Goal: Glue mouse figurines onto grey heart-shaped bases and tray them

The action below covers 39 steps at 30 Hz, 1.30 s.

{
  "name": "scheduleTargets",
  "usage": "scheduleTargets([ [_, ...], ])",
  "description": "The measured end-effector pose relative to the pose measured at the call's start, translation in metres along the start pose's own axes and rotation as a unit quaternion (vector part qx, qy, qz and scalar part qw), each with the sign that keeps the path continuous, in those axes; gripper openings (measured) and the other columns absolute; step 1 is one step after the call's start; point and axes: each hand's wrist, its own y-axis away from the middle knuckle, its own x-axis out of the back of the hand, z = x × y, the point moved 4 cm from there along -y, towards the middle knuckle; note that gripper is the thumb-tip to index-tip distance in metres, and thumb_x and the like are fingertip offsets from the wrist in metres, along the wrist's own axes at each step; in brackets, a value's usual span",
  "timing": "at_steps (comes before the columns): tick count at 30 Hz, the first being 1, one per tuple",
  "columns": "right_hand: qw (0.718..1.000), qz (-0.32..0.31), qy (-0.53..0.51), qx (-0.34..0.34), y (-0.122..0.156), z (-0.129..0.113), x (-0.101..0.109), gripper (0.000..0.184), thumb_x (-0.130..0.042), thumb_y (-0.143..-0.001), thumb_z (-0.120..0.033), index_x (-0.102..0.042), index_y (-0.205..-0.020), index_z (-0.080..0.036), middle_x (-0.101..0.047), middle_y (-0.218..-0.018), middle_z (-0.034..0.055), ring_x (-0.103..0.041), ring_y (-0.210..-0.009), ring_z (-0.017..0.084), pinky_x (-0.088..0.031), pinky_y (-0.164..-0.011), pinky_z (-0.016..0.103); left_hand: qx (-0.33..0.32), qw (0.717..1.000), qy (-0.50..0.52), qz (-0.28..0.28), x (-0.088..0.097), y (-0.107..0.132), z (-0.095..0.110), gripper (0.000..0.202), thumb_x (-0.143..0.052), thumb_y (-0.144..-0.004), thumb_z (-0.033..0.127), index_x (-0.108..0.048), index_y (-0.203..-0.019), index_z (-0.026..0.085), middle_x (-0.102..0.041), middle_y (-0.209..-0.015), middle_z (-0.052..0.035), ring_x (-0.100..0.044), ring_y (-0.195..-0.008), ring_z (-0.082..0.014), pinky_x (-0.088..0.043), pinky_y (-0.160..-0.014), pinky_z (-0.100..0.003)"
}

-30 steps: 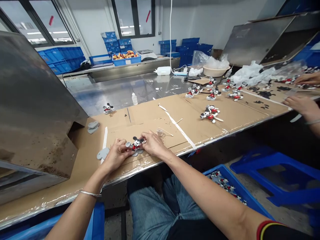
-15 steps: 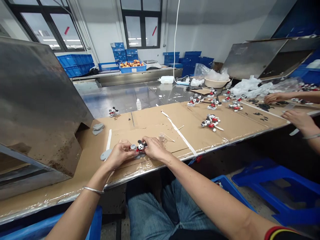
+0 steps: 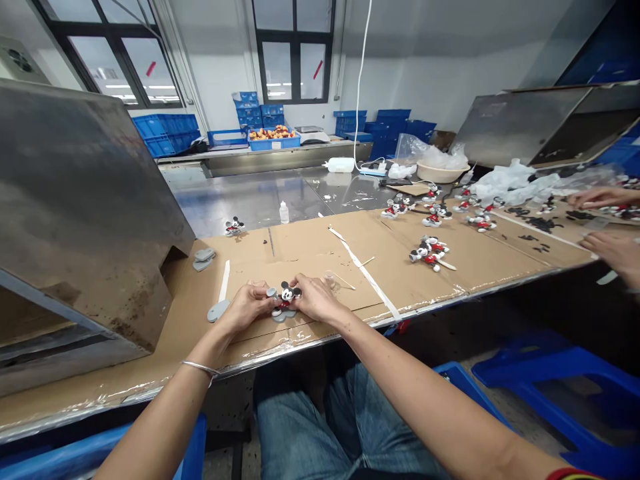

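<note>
Between my two hands, a small Mickey Mouse figurine (image 3: 287,295) in black, white and red stands upright on a grey base (image 3: 285,316) at the front of the cardboard. My left hand (image 3: 251,304) grips its left side, beside a grey round piece (image 3: 271,293). My right hand (image 3: 315,297) is closed on its right side, with the fingertips partly hidden. To the left of my left hand lies a loose grey base (image 3: 219,311). Just past my right hand are a small clear cup (image 3: 329,279) and a cotton swab (image 3: 345,283).
Several figurines (image 3: 430,253) lie on the right, and one figurine (image 3: 234,227) stands at the back left near a dropper bottle (image 3: 284,212). Grey bases (image 3: 204,259) are stacked beside the metal box (image 3: 90,213). A co-worker's hands (image 3: 613,250) are at the far right.
The view has shifted slightly. The figurine stays in both hands and now shows more upright, with its grey base more visible. The co-worker's hands have moved a little.
</note>
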Motion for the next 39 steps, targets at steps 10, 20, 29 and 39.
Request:
scheduleTargets([
  [10, 1.0, -0.003, -0.005, -0.01, -0.003, 0.001, -0.002, 0.04, -0.069, -0.075, -0.033, -0.058, -0.112, -0.022, -0.069, -0.101, 0.0091, -0.059, -0.099, 0.027, -0.037, -0.075, 0.03, 0.004, 0.999, -0.046, -0.012, 0.003, 0.017, -0.002, 0.023, -0.066, -0.078, 0.047, -0.076, -0.086, 0.027, -0.053, -0.07, -0.0017, -0.042, -0.085, -0.022, -0.035, -0.081, -0.037],
  [20, 0.999, -0.046, -0.017, 0.02, -0.011, -0.011, 0.009, 0.034, -0.07, -0.07, -0.018, -0.061, -0.103, -0.02, -0.069, -0.094, 0.0063, -0.061, -0.093, 0.023, -0.034, -0.08, 0.03, -0.062, 0.991, -0.052, -0.11, 0.005, 0.004, 0.004, 0.014, -0.061, -0.086, 0.035, -0.075, -0.087, 0.032, -0.061, -0.08, -0.0012, -0.04, -0.095, -0.0219, -0.031, -0.094, -0.037],
  [29, 0.998, 0.01, -0.058, 0.004, -0.001, 0.003, 0.0, 0.044, -0.074, -0.069, -0.029, -0.055, -0.108, -0.021, -0.062, -0.101, 0.0052, -0.057, -0.091, 0.02, -0.035, -0.075, 0.028, -0.053, 0.99, -0.079, -0.102, 0.004, 0.008, 0.006, 0.019, -0.059, -0.087, 0.039, -0.074, -0.083, 0.027, -0.06, -0.084, -0.0028, -0.042, -0.098, -0.0227, -0.034, -0.094, -0.037],
  [39, 0.998, 0.0, -0.046, 0.033, -0.002, -0.003, -0.001, 0.033, -0.07, -0.072, -0.021, -0.055, -0.102, -0.021, -0.062, -0.1, 0.0046, -0.055, -0.096, 0.02, -0.029, -0.084, 0.031, -0.011, 0.993, -0.069, -0.099, 0.002, 0.01, 0.007, 0.021, -0.058, -0.086, 0.04, -0.071, -0.076, 0.025, -0.055, -0.076, -0.0018, -0.041, -0.097, -0.023, -0.033, -0.092, -0.035],
])
